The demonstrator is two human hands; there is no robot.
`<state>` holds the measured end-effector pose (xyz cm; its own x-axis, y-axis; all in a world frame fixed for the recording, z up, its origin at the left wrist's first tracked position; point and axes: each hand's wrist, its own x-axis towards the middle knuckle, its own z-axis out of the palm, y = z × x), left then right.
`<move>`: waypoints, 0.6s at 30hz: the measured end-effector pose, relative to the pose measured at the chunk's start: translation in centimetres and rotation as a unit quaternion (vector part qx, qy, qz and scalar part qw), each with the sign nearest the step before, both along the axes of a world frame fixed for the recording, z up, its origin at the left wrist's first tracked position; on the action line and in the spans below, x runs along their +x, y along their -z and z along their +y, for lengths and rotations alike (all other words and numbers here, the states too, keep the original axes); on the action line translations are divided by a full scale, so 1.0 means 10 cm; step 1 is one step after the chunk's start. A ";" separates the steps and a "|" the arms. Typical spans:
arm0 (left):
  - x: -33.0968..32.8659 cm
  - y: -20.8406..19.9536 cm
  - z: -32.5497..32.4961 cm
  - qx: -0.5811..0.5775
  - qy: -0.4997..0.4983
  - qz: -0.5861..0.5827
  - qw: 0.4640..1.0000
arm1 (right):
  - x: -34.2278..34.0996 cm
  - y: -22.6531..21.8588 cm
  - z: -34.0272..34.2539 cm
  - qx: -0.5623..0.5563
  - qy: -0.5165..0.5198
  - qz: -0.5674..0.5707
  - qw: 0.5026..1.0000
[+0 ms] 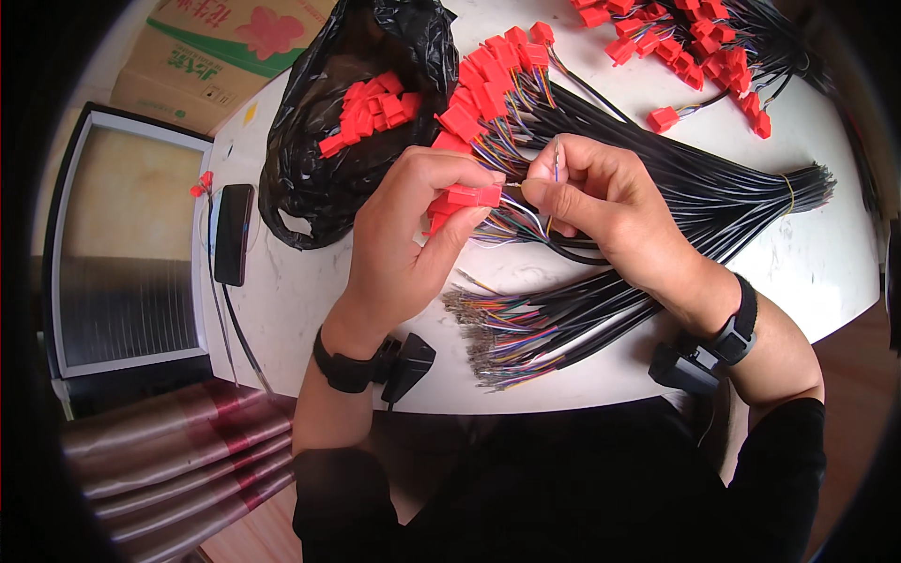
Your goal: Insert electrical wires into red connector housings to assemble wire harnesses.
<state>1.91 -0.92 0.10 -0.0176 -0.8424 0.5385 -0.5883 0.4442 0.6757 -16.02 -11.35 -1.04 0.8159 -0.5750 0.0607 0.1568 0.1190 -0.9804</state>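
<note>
Between thumb and fingers, my left hand (404, 239) grips a red plastic connector housing (474, 195). My right hand (601, 202) pinches a thin wire (557, 161) with a metal terminal at its end, held right beside the housing's opening. Whether the tip is inside the housing is too small to tell. Beneath both hands lies a thick bundle of black cables (648, 155), many ending in red housings (488, 80). Nearer to me, a second bundle (563, 328) fans out in bare coloured wires with metal tips.
Loose red housings (375, 108) lie in a black plastic bag (310, 178) at the left. More finished-looking cables with red housings (699, 47) are heaped at the far right. A phone (233, 235) and a thin black cable (246, 338) rest near the table's left edge, by a cardboard box (202, 70).
</note>
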 end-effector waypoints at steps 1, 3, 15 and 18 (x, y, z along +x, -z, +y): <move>0.00 0.00 0.01 0.034 -0.018 0.029 0.999 | 0.01 0.01 -0.01 0.023 0.006 -0.007 1.000; 0.00 0.02 0.02 0.068 -0.034 0.058 0.995 | 0.01 0.01 -0.01 0.045 0.008 -0.007 0.999; -0.04 -0.04 0.02 0.142 0.010 0.237 0.961 | -0.07 -0.07 -0.23 -0.005 -0.087 0.067 0.994; -0.06 -0.07 0.02 0.159 0.009 0.268 0.950 | -0.08 -0.11 -0.24 0.003 -0.096 0.091 0.991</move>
<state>1.28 -0.68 0.76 0.1721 -0.9663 0.1913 -0.1162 0.1729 0.9781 -16.87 -13.72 0.09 0.9075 -0.4077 -0.1013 -0.0496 0.1356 -0.9895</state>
